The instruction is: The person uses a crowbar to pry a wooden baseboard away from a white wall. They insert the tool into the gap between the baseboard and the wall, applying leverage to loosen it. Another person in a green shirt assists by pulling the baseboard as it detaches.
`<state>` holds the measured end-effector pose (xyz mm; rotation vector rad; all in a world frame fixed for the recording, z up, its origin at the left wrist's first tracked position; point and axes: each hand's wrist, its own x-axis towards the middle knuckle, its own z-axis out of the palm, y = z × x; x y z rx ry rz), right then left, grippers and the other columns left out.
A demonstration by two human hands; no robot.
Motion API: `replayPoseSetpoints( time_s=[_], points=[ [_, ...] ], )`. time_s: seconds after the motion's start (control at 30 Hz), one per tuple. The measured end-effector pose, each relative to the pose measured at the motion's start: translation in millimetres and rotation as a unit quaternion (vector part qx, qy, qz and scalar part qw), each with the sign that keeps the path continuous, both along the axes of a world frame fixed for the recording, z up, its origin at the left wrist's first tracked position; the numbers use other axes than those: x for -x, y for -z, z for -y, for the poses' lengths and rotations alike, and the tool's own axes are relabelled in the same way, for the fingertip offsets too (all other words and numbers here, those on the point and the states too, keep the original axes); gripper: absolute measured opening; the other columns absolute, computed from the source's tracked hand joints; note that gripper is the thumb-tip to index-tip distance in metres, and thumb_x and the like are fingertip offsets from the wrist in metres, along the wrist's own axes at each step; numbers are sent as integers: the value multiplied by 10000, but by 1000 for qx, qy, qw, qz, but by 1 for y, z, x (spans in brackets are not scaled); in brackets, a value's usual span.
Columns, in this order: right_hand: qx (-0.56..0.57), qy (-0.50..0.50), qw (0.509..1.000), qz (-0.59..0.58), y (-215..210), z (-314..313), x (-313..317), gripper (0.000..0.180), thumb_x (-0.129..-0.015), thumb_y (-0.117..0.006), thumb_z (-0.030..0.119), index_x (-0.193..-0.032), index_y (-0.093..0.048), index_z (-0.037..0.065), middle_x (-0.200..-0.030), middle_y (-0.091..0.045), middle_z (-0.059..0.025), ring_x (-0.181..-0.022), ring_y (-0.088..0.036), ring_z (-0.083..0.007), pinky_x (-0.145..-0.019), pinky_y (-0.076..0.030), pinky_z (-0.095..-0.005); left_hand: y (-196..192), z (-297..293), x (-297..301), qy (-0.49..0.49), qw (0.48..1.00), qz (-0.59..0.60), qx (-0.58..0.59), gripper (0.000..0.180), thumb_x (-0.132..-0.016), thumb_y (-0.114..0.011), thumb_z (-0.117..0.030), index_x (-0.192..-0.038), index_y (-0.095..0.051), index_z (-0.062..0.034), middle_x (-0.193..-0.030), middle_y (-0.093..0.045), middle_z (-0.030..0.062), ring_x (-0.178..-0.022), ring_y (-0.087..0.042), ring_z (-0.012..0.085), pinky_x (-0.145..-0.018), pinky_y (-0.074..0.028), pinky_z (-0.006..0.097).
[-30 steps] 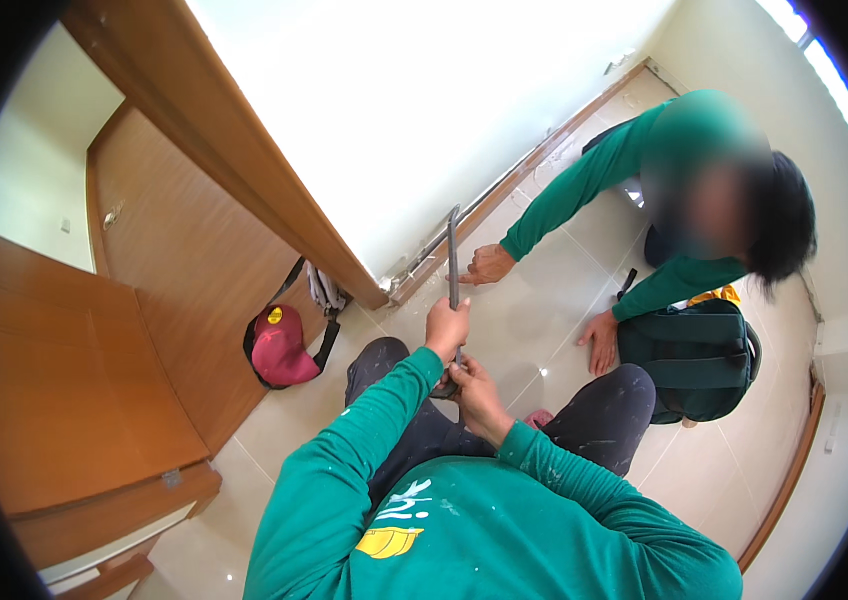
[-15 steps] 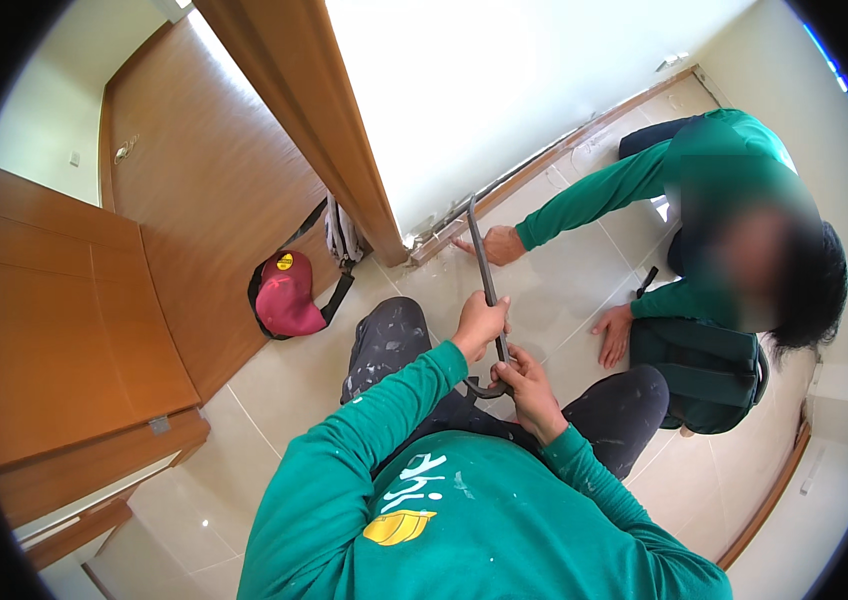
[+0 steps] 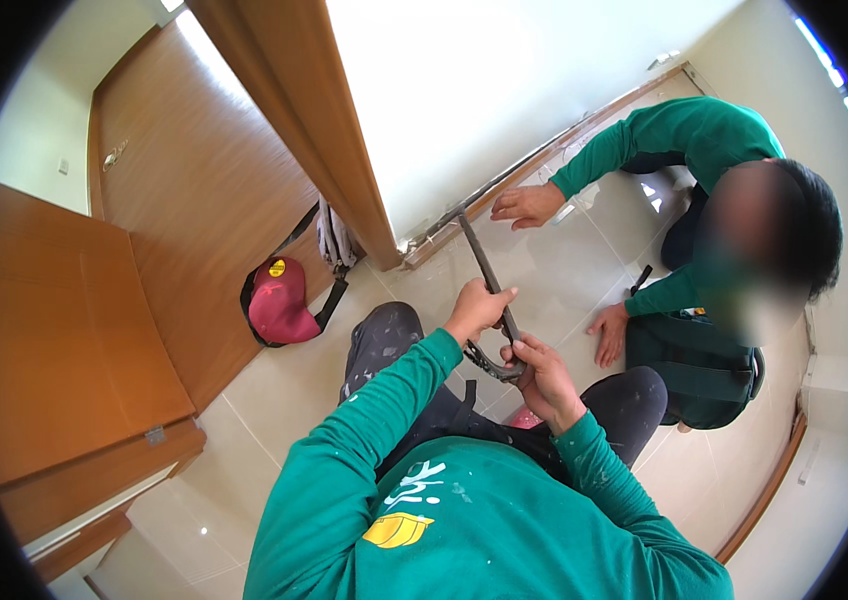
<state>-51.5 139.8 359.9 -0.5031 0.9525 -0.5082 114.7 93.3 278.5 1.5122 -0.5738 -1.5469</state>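
Both my hands hold a dark metal crowbar (image 3: 482,258) with a curved hook at its near end. My left hand (image 3: 478,310) is wrapped round the middle of the shaft. Lower down, my right hand (image 3: 547,380) grips it close to the hook. The far tip meets the brown wooden baseboard (image 3: 612,118) at the foot of the white wall (image 3: 454,100), near the door frame; how deep it sits there I cannot tell. A co-worker's hand (image 3: 529,206) hovers beside that tip with fingers spread.
The co-worker, in a green sleeve (image 3: 624,150), crouches at the right, other hand (image 3: 610,335) flat on the tiled floor (image 3: 554,285). A dark green backpack (image 3: 689,360) lies there. At the left are a maroon cap (image 3: 280,300), a grey bag (image 3: 339,240), the door frame (image 3: 309,110) and a wooden door (image 3: 74,300).
The crowbar has turned in my hands and its far tip has come down against the baseboard. The co-worker's pointing hand has drawn back to the right and opened, and their head has shifted.
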Motion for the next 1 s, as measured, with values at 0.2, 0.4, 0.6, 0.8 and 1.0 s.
replayPoseSetpoints(
  time_s=[0.2,0.4,0.6,0.8,1.0],
  points=[
    [237,-122,949,-171,-34,22,-12,293,-1076,-526,225,-1323,-587,79,-1069,-662,-120,-994,-626,-178,-874,-505,-347,-23,31,-19,92,994,52,-14,316,-891,-776,-245,-802,-665,38,-632,-651,102,-494,-629,177,-443,-501,329],
    [702,-240,566,-359,-82,46,-19,282,-959,-705,284,-1116,-671,52,-1042,-651,-148,-1029,-630,-330,-1015,-424,-533,-34,56,-27,136,989,54,-7,297,-873,-787,-244,-868,-707,41,-669,-692,107,-553,-687,198,-478,-522,325],
    [628,-283,646,-328,-74,88,-50,245,-932,-700,197,-1067,-614,11,-815,-659,-163,-859,-622,-376,-908,-465,-470,-16,105,-23,141,984,90,66,421,-833,-825,-332,-797,-700,68,-669,-695,115,-605,-674,199,-579,-535,378],
    [581,-127,742,-309,-58,113,-49,206,-985,-635,179,-1056,-638,-14,-806,-675,-199,-713,-674,-300,-657,-507,-414,13,119,-12,79,985,-139,65,442,-891,-761,-356,-673,-712,25,-686,-715,169,-558,-671,196,-534,-534,388],
    [573,-58,730,-369,-53,179,-65,321,-1007,-596,224,-811,-587,-30,-638,-518,-173,-602,-492,-216,-575,-404,-415,38,79,-41,-76,903,406,118,450,-965,-627,-422,-1044,-639,21,-1062,-666,281,-1032,-647,447,-897,-525,536]
  ],
)
